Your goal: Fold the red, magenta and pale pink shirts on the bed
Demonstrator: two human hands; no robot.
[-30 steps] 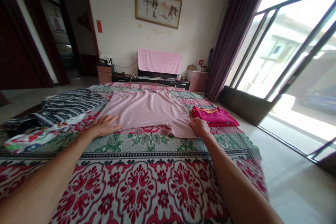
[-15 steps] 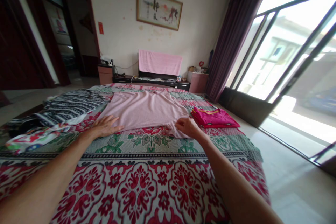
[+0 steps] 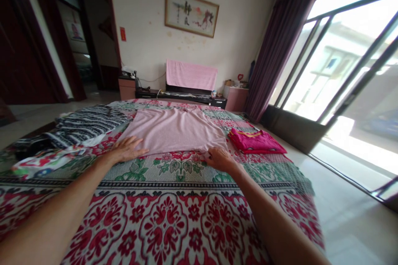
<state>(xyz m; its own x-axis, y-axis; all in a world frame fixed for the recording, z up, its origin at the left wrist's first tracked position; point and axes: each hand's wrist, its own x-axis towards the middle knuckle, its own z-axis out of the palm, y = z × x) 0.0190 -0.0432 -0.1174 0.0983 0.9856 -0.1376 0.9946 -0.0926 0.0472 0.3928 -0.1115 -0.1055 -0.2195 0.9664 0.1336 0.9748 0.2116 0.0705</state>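
A pale pink T-shirt lies spread on the bed, its near edge toward me and soft creases running across it. My left hand rests with fingers spread on the near left corner of the shirt. At the near right corner, my right hand is closed, thumb and fingers pinched at the hem. To the right of that hand lies a folded magenta garment with yellow trim. Left of the shirt are a black-and-white patterned garment and a white floral cloth.
A red, green and white patterned blanket covers the bed. Behind it, a low black cabinet carries something draped with a pink towel. Glass doors and a purple curtain are on the right; a doorway opens at left.
My right hand has moved slightly toward me, and the shirt's near right corner, which stuck out below it, is now drawn in. My left hand stays on the shirt. The view has shifted slightly.
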